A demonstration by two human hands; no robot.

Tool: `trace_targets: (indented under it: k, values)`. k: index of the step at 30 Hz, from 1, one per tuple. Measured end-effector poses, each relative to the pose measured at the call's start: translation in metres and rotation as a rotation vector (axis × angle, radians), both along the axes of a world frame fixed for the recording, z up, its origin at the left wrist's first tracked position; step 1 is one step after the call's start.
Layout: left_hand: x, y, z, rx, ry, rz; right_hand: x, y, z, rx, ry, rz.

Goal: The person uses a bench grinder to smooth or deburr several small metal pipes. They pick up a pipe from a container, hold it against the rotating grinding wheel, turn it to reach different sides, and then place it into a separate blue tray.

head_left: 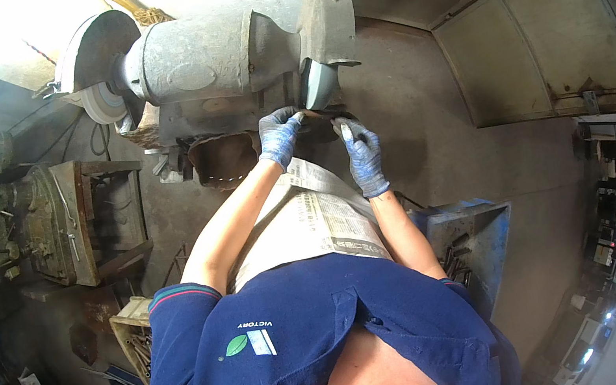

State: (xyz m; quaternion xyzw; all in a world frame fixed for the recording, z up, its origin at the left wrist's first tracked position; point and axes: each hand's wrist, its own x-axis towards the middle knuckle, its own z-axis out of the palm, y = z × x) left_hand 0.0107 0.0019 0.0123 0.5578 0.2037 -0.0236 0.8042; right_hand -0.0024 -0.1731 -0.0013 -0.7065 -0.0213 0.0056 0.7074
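One double-ended bench grinder [196,56] is seen across the top: grey cast metal, barrel-shaped motor body, dull and dusty, oval plate on its front, curved guards at both ends. At the left, a heavy machine [33,218] is seen, greenish-brown, grimy, rounded housing joined to a boxy metal frame. At the upper right, flat metal panels [532,39] are divided by thin seams, beige-brown and stained. A newspaper sheet [315,215] is spread over the lap, printed, creased, pale grey. Beside the right forearm, a blue bin [498,228] is seen, paint scuffed, slender metal pieces piled inside. The left wheel [104,103] is thick, round and whitish; the right wheel [319,83] is seen nearly edge-on, blue-grey and smooth-looking, partly covered by its guard.

Both hands are covered by knit-looking gloves, blue with greyish, dirtied fingers. By the left hand [280,134] the near end of the workpiece [317,114] is pinched between thumb and fingers. By the right hand [362,154] the other end is gripped, fingers bent, thumb raised alongside. The workpiece is small, thin, strip-like, brownish to dark; it is held just below the right wheel, and whether the wheel is touched cannot be told.
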Motion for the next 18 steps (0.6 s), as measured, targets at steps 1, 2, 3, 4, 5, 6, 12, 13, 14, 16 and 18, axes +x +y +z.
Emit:
trace_targets:
  k: [1,2,3,4,5,6,12,13,14,16,18]
  values:
    - [0.001,0.0,0.001,-0.026,-0.001,-0.002,-0.001,0.005,0.006,0.018,0.008,-0.024]
    - [0.001,0.003,0.002,-0.027,0.0,0.009,-0.001,0.009,0.009,0.035,0.015,-0.047]
    - [0.0,0.006,0.003,0.009,0.009,0.011,0.0,0.012,0.008,0.044,0.012,-0.032]
    - [-0.001,0.009,0.009,0.045,0.02,0.009,0.0,0.016,0.008,0.053,0.009,-0.02]
    - [-0.002,0.014,0.016,0.082,0.03,0.007,0.0,0.02,0.008,0.062,0.007,-0.008]
    - [-0.003,0.019,0.023,0.097,0.089,-0.018,-0.001,0.024,0.009,0.108,0.017,0.0]
    - [-0.007,0.046,-0.013,0.114,-0.06,0.009,0.0,0.034,0.0,0.085,-0.073,0.176]
    - [-0.01,0.047,-0.01,0.107,-0.097,-0.007,-0.002,0.034,-0.001,0.099,-0.085,0.178]
    - [-0.017,0.051,-0.004,0.097,-0.089,-0.035,-0.007,0.035,0.005,0.055,-0.125,0.179]
    - [-0.035,0.056,0.011,-0.036,-0.11,-0.084,-0.027,0.03,0.024,-0.034,-0.205,0.179]
    - [-0.053,0.058,0.025,-0.119,-0.131,-0.131,-0.042,0.024,0.062,-0.268,-0.451,0.209]
